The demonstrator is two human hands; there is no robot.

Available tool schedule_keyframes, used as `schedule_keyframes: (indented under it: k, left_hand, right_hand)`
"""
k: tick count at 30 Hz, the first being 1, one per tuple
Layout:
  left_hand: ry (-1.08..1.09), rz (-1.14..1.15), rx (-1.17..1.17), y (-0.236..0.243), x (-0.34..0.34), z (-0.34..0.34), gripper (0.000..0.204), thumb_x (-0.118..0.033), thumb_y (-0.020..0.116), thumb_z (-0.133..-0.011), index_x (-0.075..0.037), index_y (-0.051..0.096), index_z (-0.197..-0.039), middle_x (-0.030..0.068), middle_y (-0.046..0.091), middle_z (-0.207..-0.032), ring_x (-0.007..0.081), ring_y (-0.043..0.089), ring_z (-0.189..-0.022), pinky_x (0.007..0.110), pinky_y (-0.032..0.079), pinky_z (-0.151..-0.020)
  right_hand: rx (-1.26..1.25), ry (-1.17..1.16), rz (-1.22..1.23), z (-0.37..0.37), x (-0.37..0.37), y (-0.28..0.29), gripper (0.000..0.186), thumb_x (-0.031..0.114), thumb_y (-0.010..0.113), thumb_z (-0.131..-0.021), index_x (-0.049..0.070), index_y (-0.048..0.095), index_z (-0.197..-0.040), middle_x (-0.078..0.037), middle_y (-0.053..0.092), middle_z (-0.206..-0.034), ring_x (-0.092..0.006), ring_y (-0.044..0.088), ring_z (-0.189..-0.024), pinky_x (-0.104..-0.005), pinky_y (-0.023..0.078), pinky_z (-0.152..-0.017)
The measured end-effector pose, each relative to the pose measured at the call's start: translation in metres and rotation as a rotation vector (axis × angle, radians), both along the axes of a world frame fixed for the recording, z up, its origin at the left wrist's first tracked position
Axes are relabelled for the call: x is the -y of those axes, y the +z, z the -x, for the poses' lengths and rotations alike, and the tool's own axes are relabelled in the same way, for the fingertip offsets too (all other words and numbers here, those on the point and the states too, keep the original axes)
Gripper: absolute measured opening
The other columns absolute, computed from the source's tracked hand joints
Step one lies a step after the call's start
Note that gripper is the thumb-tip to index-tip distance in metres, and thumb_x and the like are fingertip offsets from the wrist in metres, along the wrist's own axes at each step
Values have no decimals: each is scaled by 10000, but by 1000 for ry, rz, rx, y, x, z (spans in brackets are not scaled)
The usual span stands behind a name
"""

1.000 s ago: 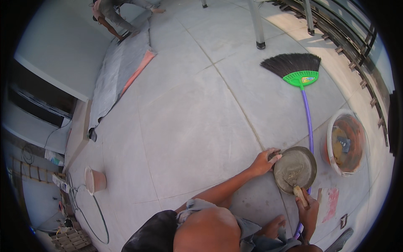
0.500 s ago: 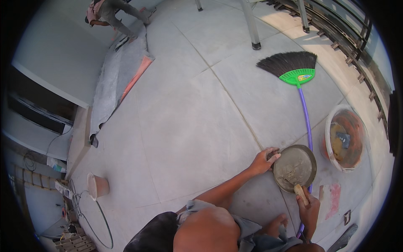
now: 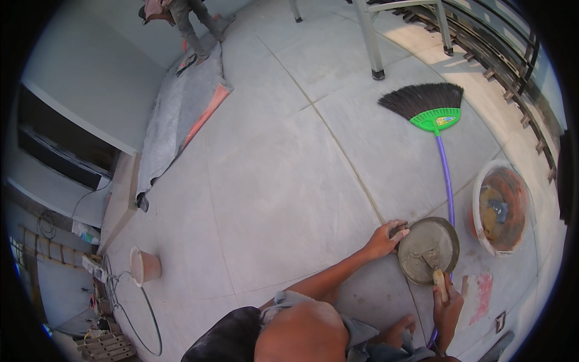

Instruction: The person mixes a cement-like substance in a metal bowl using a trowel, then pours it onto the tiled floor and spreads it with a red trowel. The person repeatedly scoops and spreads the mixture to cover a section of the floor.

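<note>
The round pan point(image 3: 455, 239) is seen as matt grey and is smeared inside with lumpy, damp-looking paste point(image 3: 416, 246). In the pan, the trowel blade point(image 3: 430, 258) is filmed with grey; its handle point(image 3: 441, 285) is seen as worn, matt wood. Beyond the pan, the broom point(image 3: 435, 119) is made up of glossy green plastic, coarse black bristles point(image 3: 422, 99) and a smooth purple shaft point(image 3: 445, 166). Right of the pan, the plastic bucket point(image 3: 515, 208) is marked by a dull, blotchy finish. Around the pan, the floor point(image 3: 283, 169) is laid with smooth, matt grey tiles point(image 3: 362, 111).
</note>
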State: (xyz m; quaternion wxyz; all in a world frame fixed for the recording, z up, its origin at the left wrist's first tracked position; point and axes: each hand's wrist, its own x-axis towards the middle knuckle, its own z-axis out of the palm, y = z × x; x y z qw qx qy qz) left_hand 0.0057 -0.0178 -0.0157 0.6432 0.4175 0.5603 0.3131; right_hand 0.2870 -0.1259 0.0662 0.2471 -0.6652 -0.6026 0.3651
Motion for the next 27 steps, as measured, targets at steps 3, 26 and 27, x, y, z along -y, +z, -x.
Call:
schedule_keyframes:
  k: [3, 26, 27]
  left_hand:
    - [11, 12, 30, -8, 5, 2, 602, -412, 663, -1059, -41, 527, -1513, 148, 569, -1416, 294, 632, -1272, 395, 667, -871]
    - [47, -21, 86, -22, 4, -3, 626, -424, 656, -1059, -15, 510, -1509, 201, 565, -1460, 312, 623, -1278, 407, 677, -862]
    - [69, -35, 79, -24, 5, -4, 627, -435, 661, -1054, -19, 523, -1502, 196, 582, -1447, 301, 654, -1226, 392, 677, -828]
  right_hand:
    - [8, 123, -21, -4, -1, 6, 476, 97, 747, -930, -121, 654, -1343, -327, 751, -1079, -365, 768, -992, -381, 564, -873]
    - [50, 13, 117, 11, 1, 25, 463, 97, 722, -967, -101, 647, -1379, -364, 674, -1307, -375, 593, -1353, -403, 366, -1188]
    - [91, 2, 87, 12, 1, 22, 463, 96, 723, -967, -98, 648, -1380, -365, 673, -1308, -384, 585, -1363, -406, 359, -1195]
